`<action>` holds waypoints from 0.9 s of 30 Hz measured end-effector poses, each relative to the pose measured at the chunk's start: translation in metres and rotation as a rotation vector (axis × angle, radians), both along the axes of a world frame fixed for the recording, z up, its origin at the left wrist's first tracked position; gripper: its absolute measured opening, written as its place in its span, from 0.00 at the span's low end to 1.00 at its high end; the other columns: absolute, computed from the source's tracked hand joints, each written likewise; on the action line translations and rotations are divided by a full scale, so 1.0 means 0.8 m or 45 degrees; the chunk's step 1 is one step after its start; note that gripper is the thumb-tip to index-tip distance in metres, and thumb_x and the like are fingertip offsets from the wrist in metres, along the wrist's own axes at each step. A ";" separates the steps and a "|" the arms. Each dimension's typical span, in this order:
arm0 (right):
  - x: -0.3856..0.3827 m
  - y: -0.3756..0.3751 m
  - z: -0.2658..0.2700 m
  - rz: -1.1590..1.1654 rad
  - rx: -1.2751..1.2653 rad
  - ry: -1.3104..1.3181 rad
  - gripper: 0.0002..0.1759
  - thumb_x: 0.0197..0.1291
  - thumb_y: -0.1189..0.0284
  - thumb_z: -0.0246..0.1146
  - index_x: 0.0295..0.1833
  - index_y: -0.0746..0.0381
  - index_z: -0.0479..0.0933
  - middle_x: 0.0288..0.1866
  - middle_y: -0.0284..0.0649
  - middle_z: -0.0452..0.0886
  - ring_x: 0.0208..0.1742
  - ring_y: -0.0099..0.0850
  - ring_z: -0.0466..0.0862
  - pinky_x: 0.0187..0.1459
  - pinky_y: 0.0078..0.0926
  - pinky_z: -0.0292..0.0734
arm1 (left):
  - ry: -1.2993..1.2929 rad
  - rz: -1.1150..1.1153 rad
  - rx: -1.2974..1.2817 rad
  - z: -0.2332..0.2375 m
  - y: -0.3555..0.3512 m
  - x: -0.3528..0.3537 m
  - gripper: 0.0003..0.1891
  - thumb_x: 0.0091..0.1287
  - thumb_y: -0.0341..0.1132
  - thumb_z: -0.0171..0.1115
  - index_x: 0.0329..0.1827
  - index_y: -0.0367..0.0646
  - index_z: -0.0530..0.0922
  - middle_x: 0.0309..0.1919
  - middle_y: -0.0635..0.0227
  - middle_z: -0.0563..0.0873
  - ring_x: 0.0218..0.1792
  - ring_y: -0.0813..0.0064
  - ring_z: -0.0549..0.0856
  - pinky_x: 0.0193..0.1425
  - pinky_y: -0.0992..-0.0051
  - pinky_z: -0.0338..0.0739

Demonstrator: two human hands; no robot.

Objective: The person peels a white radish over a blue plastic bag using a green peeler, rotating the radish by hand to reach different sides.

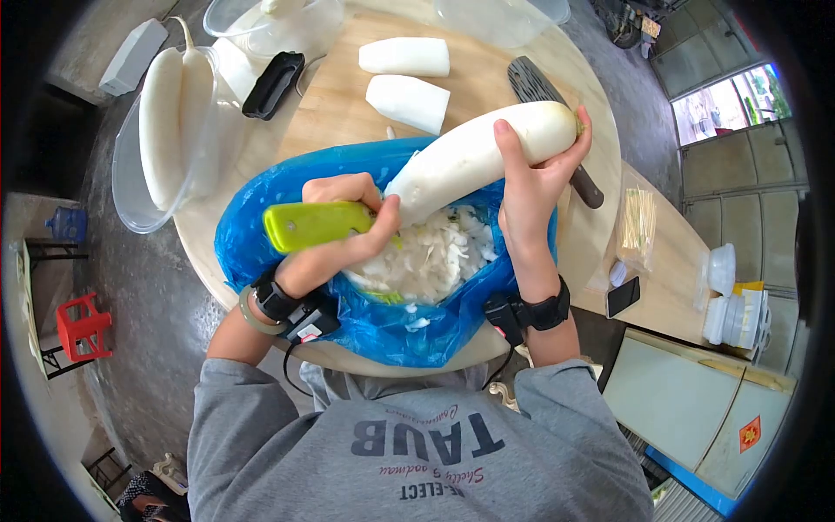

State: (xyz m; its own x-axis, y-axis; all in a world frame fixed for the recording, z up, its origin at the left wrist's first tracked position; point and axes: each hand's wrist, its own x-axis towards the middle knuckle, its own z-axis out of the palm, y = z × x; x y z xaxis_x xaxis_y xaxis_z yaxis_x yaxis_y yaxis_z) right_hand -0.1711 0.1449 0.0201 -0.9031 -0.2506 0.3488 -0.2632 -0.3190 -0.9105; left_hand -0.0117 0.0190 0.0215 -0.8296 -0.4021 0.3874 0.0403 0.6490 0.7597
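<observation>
My left hand [352, 230] is closed around the wide handle of a lime-green peeler [304, 226]. Its blade is hidden behind my fingers and the radish. At the upper right, my right hand [539, 165] grips the stem end of a long white radish [478, 157], thumb along its upper side. The radish slants down to the left, its lower end by my left fingers. Beneath both hands lies a blue plastic bag [261, 196], opened out and holding a heap of white peelings [435, 257].
Two peeled radish pieces [404, 56] lie on the wooden board [335, 96], near a dark-handled knife [587, 187]. A clear tub [130, 204] holds whole radishes [165, 130] at left. A black tray [274, 85] sits beside it. A phone [623, 297] rests on the right side table.
</observation>
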 end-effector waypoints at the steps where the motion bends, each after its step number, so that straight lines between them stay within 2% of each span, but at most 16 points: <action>1: 0.000 0.000 0.000 -0.001 -0.005 -0.005 0.49 0.48 0.75 0.71 0.67 0.59 0.43 0.53 0.46 0.64 0.50 0.30 0.73 0.48 0.27 0.75 | 0.068 -0.016 0.043 -0.003 -0.002 0.002 0.09 0.52 0.28 0.68 0.22 0.40 0.74 0.16 0.66 0.78 0.17 0.76 0.77 0.22 0.79 0.68; 3: 0.001 0.001 0.000 0.005 0.003 -0.001 0.49 0.48 0.75 0.71 0.68 0.59 0.43 0.53 0.46 0.64 0.50 0.30 0.73 0.48 0.27 0.75 | 0.199 -0.059 0.127 -0.006 -0.006 0.005 0.07 0.54 0.24 0.65 0.24 0.40 0.74 0.19 0.65 0.79 0.21 0.79 0.77 0.25 0.80 0.67; 6: 0.003 0.002 0.003 0.014 -0.007 0.016 0.50 0.48 0.75 0.71 0.68 0.59 0.43 0.53 0.46 0.64 0.50 0.30 0.73 0.48 0.27 0.75 | 0.396 -0.104 0.068 0.000 0.003 -0.012 0.08 0.54 0.22 0.64 0.23 0.39 0.73 0.19 0.65 0.78 0.20 0.80 0.75 0.24 0.81 0.66; 9: 0.005 0.002 0.004 0.013 -0.012 0.051 0.50 0.48 0.75 0.71 0.68 0.59 0.43 0.53 0.45 0.64 0.50 0.30 0.73 0.48 0.27 0.75 | 0.347 -0.029 0.134 -0.005 0.004 -0.017 0.06 0.52 0.26 0.66 0.23 0.41 0.76 0.15 0.66 0.77 0.14 0.74 0.75 0.20 0.79 0.67; 12: 0.002 0.004 0.000 0.013 -0.005 0.048 0.50 0.48 0.75 0.71 0.68 0.59 0.43 0.53 0.45 0.64 0.50 0.30 0.73 0.48 0.27 0.75 | -0.016 -0.008 0.083 -0.005 -0.001 -0.002 0.06 0.52 0.27 0.67 0.24 0.42 0.76 0.15 0.66 0.77 0.15 0.73 0.76 0.20 0.79 0.68; 15: 0.004 0.003 0.005 0.015 0.009 0.030 0.50 0.48 0.75 0.71 0.68 0.59 0.43 0.52 0.46 0.65 0.49 0.30 0.73 0.47 0.27 0.75 | 0.311 -0.088 0.044 -0.013 -0.009 0.001 0.06 0.51 0.27 0.67 0.23 0.42 0.76 0.15 0.66 0.77 0.14 0.71 0.76 0.20 0.78 0.68; 18: 0.003 0.002 0.004 0.005 -0.007 0.057 0.49 0.48 0.75 0.71 0.68 0.59 0.43 0.51 0.46 0.66 0.48 0.30 0.74 0.46 0.27 0.75 | 0.471 -0.083 0.038 0.000 0.004 -0.017 0.07 0.50 0.26 0.66 0.20 0.42 0.75 0.14 0.65 0.77 0.14 0.71 0.76 0.19 0.78 0.68; 19: 0.002 0.002 0.002 0.007 -0.017 0.073 0.49 0.48 0.75 0.71 0.68 0.60 0.43 0.51 0.46 0.66 0.48 0.30 0.74 0.46 0.27 0.75 | 0.424 -0.017 0.094 0.003 0.011 -0.022 0.09 0.50 0.26 0.66 0.18 0.41 0.74 0.14 0.65 0.77 0.14 0.72 0.77 0.19 0.78 0.68; 23: 0.003 0.003 0.004 0.007 0.004 0.041 0.49 0.48 0.75 0.71 0.67 0.60 0.43 0.51 0.45 0.66 0.47 0.30 0.74 0.46 0.26 0.75 | 0.085 0.070 0.154 -0.005 0.002 -0.007 0.08 0.50 0.26 0.65 0.19 0.40 0.74 0.13 0.65 0.77 0.14 0.73 0.77 0.19 0.78 0.68; 27: 0.001 0.002 0.000 -0.005 0.003 0.056 0.49 0.48 0.75 0.71 0.67 0.60 0.43 0.51 0.45 0.66 0.47 0.30 0.74 0.46 0.26 0.75 | 0.317 -0.062 0.119 -0.005 -0.003 -0.004 0.08 0.50 0.25 0.65 0.18 0.41 0.74 0.14 0.65 0.77 0.16 0.73 0.77 0.20 0.78 0.68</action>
State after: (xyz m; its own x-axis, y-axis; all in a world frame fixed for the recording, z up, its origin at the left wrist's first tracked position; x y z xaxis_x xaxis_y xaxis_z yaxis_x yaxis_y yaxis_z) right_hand -0.1706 0.1463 0.0202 -0.8880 -0.2478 0.3873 -0.3039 -0.3157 -0.8989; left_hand -0.0146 0.0167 0.0178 -0.7328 -0.4072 0.5451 0.2629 0.5694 0.7788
